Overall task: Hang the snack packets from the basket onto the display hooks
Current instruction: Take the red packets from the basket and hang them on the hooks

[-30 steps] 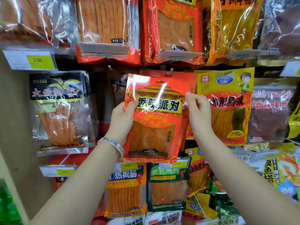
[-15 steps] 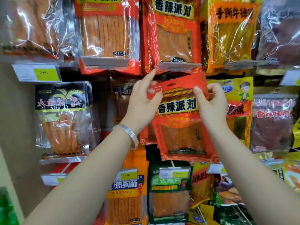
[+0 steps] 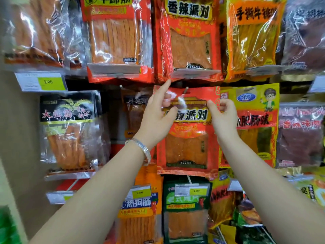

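Pinching top of glossy red packet (image 3: 186, 148), fingers of left hand (image 3: 156, 118), right hand (image 3: 224, 117); orange sheet behind window, yellow label.

The upper red packet (image 3: 190, 41) is displaying 香辣派对 in black on a yellow band. The middle red packet (image 3: 187, 147) is showing 辣派对 just right of the left hand (image 3: 156, 118). The black-topped packet (image 3: 68, 131) is reading 大面筋, and the lower orange packet (image 3: 139, 219) is reading 热狗肠. Three tags are showing 2.00: the left tag (image 3: 42, 81), the orange packet's tag (image 3: 140, 192) and the green packet's tag (image 3: 192, 191).
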